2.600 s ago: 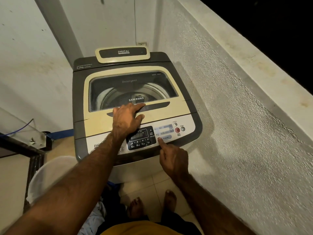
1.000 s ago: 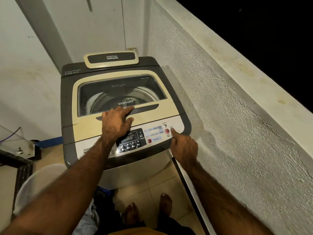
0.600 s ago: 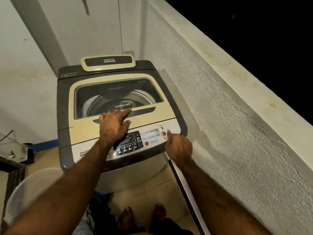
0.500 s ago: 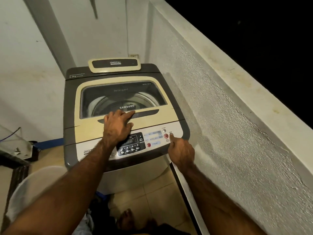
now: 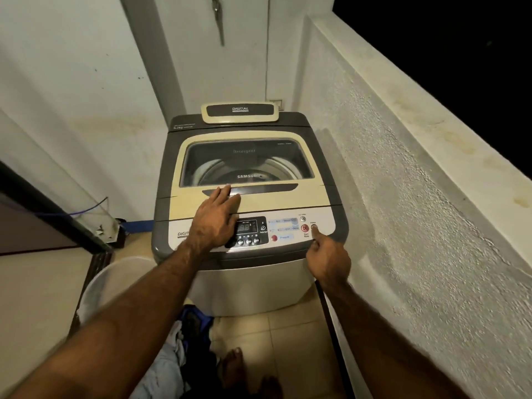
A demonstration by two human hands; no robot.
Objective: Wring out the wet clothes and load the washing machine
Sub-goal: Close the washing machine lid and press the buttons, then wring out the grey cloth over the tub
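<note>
Left hand point(image 5: 216, 217) lies flat and open on the closed lid point(image 5: 259, 200) of the washing machine point(image 5: 250, 283). Its fingers are extended and the fingertips reach the dark handle recess at the lid's front edge. Right hand point(image 5: 328, 254) holds nothing: the index finger is extended and the other fingers are folded in. The fingertip sits on the small button point(image 5: 313, 226) at the front right corner of the control panel point(image 5: 285, 233), just beside the red start button point(image 5: 304, 227). Whether the finger is pressing or only touching cannot be determined. The display point(image 5: 246, 226) shows lit digits, too small to read. The drum is visible through the lid window, but its contents cannot be made out. A heap of pale and dark clothes point(image 5: 169, 367) lies on the floor point(image 5: 273, 341) at the near edge, in front of the machine and beside a white basin point(image 5: 115, 280). The step in hand is judged to be panel operation, not wringing, since neither hand is on cloth. If the heap on the floor is unwashed load, the next move calls for lifting the right finger clear of the panel. The left fingers should then hook the handle recess and raise the lid. Each garment must be twisted with both hands over the basin before it is placed in the drum.
</note>
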